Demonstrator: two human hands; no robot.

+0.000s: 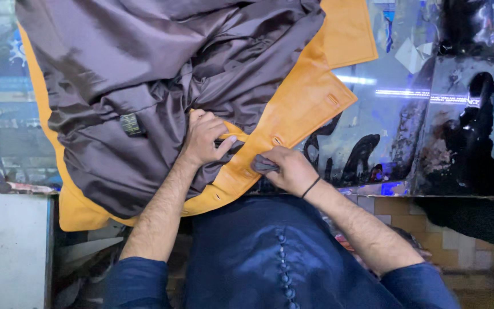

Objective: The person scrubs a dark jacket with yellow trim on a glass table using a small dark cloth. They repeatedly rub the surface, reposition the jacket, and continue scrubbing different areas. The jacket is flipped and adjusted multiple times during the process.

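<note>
- Two bare hands work at the near edge of an orange-tan leather jacket (310, 97), which lies spread lining-up on the worktop (395, 120), directly in front of the person's dark blue shirt (270, 252).
- Closed around a small wad of grey cloth (263, 165), the right hand (290, 170) presses it onto the leather placket beside a buttonhole; a thin black band circles that wrist.
- Just beside it, the left hand (204, 137) is curled with fingers bent, pinning the seam where lining meets leather; something small and dark sits under its fingertips, but I cannot tell what.
- Judging from this, the rubbing goes best in short strokes along the placket, with the left hand keeping the strip taut and flat so the cloth does not drag the slippery lining into its path or snag in the buttonholes.
- Smooth and stiff, the leather holds crisp edges and has a row of stitched buttonholes along the strip.
- Beyond the hands, the dark brown satin lining (144, 63) is glossy and falls in soft, loose folds; a small dark label (131, 124) is sewn on it.
- Farther right, the worktop is shiny and reflective, with worn black patches.
</note>
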